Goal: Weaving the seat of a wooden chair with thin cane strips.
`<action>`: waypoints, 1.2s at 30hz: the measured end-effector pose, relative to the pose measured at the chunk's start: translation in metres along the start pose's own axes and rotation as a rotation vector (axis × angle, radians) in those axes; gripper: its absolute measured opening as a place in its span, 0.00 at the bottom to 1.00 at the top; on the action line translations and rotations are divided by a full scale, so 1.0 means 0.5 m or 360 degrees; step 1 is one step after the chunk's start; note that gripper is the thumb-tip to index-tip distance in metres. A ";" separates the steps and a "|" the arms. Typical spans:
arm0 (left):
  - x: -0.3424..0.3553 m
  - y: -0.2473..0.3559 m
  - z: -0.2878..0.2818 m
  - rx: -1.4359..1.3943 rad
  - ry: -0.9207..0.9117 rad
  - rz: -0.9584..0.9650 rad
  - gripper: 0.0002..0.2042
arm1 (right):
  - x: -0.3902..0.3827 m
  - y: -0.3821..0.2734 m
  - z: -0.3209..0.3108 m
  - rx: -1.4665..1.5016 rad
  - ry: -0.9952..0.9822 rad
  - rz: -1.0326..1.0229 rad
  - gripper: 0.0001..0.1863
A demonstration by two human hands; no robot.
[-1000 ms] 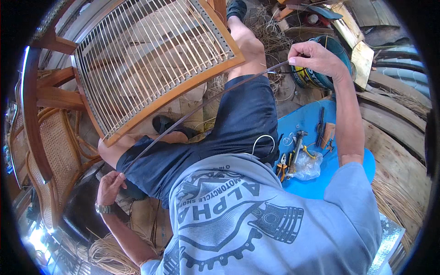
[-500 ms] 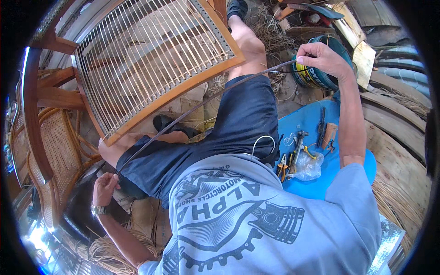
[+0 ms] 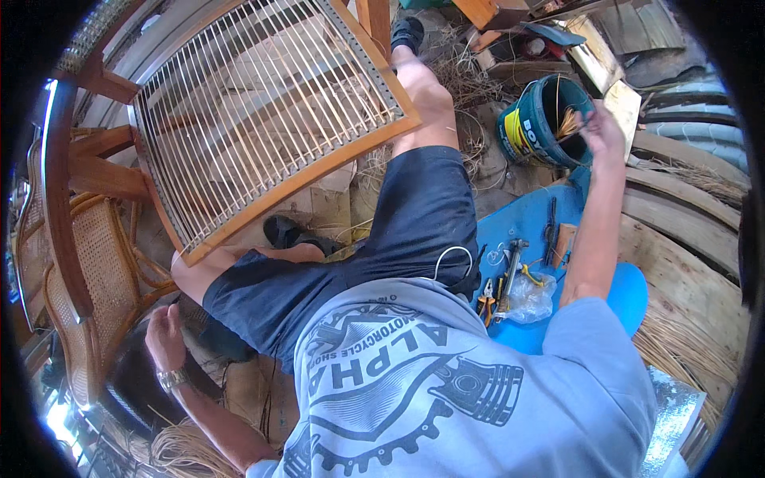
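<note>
A wooden chair seat frame [image 3: 303, 190], strung with parallel pale cane strands [image 3: 255, 111] across its opening, lies tilted over my knees. Off its near left corner, beside my left knee, is my left hand [image 3: 165, 338]. Its fingers are drawn together, and whatever they may hold is hidden. My right hand [image 3: 602, 135] is at the rim of a dark teal bucket [image 3: 516, 131], close to a small bunch of cane strands [image 3: 568, 123] inside it. Motion smears those fingers. The long dark strip cannot be made out now.
A blue plastic surface [image 3: 526, 211] at my right bears pliers [image 3: 487, 299], a hammer [image 3: 510, 267] and a clear plastic bag [image 3: 532, 301]. A woven cane chair [image 3: 84, 271] stands at the left. Coiled cane [image 3: 187, 450] lies low left, and loose strands [image 3: 685, 366] lie right.
The long strip stretched between my hands has gone from sight. My right hand has moved right to the bucket's rim; my left hand has shifted slightly left. The bucket's opening shows more.
</note>
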State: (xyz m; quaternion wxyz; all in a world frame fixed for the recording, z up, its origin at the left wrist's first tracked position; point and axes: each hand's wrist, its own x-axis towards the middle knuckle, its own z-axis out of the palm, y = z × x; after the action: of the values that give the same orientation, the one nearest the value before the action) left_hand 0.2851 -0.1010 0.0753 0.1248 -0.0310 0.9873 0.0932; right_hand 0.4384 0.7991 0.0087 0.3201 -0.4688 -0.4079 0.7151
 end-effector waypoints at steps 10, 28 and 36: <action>-0.030 0.632 0.182 -0.1556 -0.1032 0.0995 0.26 | -0.414 0.218 0.252 -0.0318 -0.1296 0.0269 0.05; -0.015 0.509 0.176 -0.1502 -0.1137 0.0383 0.13 | -0.349 0.257 0.351 0.0223 -0.1070 0.0090 0.02; -0.009 0.462 0.159 -0.1362 -0.1030 0.0356 0.15 | -0.368 0.263 0.363 0.0135 -0.1136 -0.0028 0.03</action>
State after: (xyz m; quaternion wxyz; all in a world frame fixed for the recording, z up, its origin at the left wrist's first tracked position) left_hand 0.2891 0.1409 0.0412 0.3878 0.0563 0.7698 0.5039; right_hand 0.3249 0.5322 0.0094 0.1828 -0.1723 -0.4679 0.8473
